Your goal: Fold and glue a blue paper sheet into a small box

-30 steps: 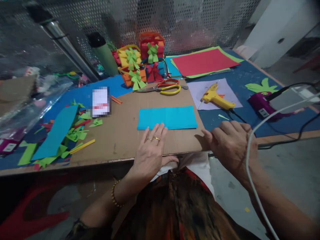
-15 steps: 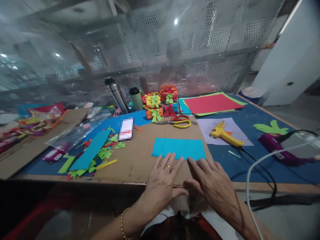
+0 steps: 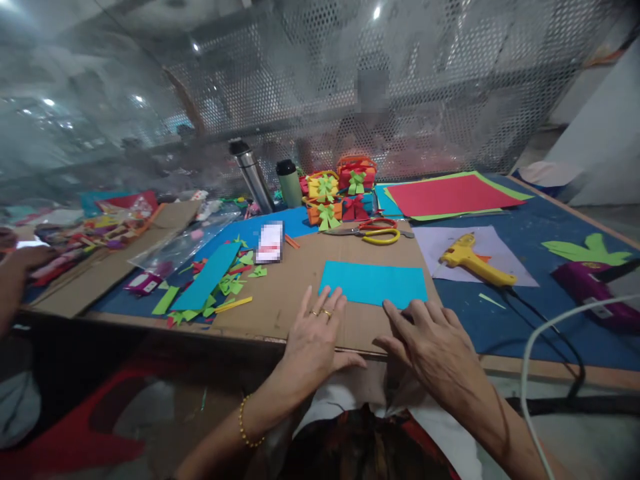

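Observation:
A flat blue rectangle (image 3: 375, 283), folded or cut from sheet material, lies on brown cardboard (image 3: 280, 303) in front of me. My left hand (image 3: 315, 333), with two rings, rests flat with fingers spread, its fingertips at the rectangle's lower left edge. At the lower right edge, my right hand (image 3: 430, 337) touches the rectangle with fingertips, fingers bent slightly and thumb apart. Neither hand grips anything. Beyond the rectangle lie scissors (image 3: 380, 233) with red and yellow handles. A yellow glue gun (image 3: 475, 260) sits on a lilac sheet (image 3: 425, 237) to the right.
Small decorated baskets (image 3: 327, 193), two bottles (image 3: 289, 183) and a phone (image 3: 270, 241) stand or lie behind. Green scraps (image 3: 233, 285) are left, red and green sheets (image 3: 450, 197) back right. A white cable (image 3: 530, 360) crosses the right. Another person's hand (image 3: 20, 267) is far left.
The view has shifted, so the table's things appear further right and slightly higher. Another person's hand has come into view at the far left. My right fingers look more bent.

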{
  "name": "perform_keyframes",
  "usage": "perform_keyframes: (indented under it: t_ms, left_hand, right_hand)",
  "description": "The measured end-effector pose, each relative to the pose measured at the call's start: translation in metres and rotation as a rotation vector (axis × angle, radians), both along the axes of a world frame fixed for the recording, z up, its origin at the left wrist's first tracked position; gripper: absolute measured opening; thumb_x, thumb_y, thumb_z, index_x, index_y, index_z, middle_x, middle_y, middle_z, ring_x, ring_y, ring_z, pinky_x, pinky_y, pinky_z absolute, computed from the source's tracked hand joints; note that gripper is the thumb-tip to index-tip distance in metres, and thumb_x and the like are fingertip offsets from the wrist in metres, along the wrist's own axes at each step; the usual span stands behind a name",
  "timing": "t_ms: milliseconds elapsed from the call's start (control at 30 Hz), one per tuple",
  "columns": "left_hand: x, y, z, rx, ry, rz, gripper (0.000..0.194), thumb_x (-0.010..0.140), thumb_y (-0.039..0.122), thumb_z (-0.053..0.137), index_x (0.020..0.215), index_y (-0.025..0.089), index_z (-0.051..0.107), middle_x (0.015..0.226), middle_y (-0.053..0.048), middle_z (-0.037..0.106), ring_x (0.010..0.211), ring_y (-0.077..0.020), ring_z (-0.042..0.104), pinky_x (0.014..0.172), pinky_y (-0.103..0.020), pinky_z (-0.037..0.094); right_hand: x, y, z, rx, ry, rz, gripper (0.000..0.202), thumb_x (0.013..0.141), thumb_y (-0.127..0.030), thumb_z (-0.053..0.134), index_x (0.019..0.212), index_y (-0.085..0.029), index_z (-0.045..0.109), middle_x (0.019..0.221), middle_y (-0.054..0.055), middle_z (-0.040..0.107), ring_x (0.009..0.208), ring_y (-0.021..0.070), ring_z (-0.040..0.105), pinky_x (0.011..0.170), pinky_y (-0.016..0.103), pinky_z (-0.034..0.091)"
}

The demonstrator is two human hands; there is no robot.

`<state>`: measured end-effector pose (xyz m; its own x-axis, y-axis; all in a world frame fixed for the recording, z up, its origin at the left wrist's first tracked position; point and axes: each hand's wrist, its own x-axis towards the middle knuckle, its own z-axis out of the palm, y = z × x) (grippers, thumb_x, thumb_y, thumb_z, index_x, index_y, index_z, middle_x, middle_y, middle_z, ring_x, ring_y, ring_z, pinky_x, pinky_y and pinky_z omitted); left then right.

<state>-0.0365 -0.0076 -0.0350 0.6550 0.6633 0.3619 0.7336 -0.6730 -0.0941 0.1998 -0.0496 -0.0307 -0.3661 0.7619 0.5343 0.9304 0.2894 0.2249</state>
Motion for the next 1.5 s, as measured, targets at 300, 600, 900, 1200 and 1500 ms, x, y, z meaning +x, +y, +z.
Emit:
perform_keyframes:
  t_ms: [300,600,900,1200,1500]
  left_hand:
    - [-0.012,-0.007,0.010,-0.061,0.059,0.089,0.100,0.087,0.080,0.054,0.153,0.006,0.045,0.159,-0.024,0.049,0.150,-0.0375,0.044,0.127,-0.062,0.026]
    - [0.025,-0.006,0.018,0.027,-0.032,-0.111,0.106,0.091,0.084,0.038,0.155,0.000,0.039,0.167,-0.027,0.032,0.160,-0.0409,0.020,0.128,-0.063,0.024]
    - [0.050,0.000,-0.009,0.016,-0.021,-0.169,0.122,0.064,0.087,0.069,0.148,0.001,0.048,0.154,-0.030,0.050,0.146,-0.0444,0.047,0.117,-0.062,0.046]
    - [0.050,0.002,-0.015,0.090,0.011,-0.145,0.125,0.060,0.087,0.070,0.149,0.002,0.047,0.153,-0.031,0.052,0.145,-0.0428,0.050,0.116,-0.059,0.049]
    - [0.052,0.002,-0.015,0.053,-0.026,-0.164,0.118,0.069,0.081,0.073,0.150,0.000,0.046,0.154,-0.030,0.051,0.148,-0.0411,0.047,0.120,-0.059,0.043]
  right_hand:
    - [-0.002,-0.004,0.007,-0.046,0.007,-0.017,0.049,0.102,-0.054,0.052,0.127,-0.016,0.071,0.090,0.011,0.063,0.086,0.0272,0.049,0.074,0.037,0.027]
    - [-0.001,-0.001,0.008,-0.091,0.007,-0.022,0.050,0.101,-0.057,0.053,0.124,-0.015,0.071,0.089,0.011,0.062,0.086,0.0274,0.045,0.074,0.037,0.026]
    - [-0.005,0.002,0.003,-0.011,0.108,0.007,0.045,0.093,-0.054,0.069,0.111,-0.013,0.074,0.087,0.007,0.066,0.085,0.0238,0.051,0.076,0.036,0.031]
    - [0.027,-0.009,-0.006,0.108,0.060,-0.077,0.036,0.104,-0.044,0.055,0.101,-0.013,0.072,0.079,0.006,0.064,0.078,0.0234,0.053,0.074,0.036,0.032]
    - [0.033,-0.029,0.014,0.148,0.045,-0.181,0.040,0.105,-0.047,0.047,0.094,-0.016,0.070,0.079,0.008,0.060,0.075,0.0250,0.050,0.068,0.037,0.035]
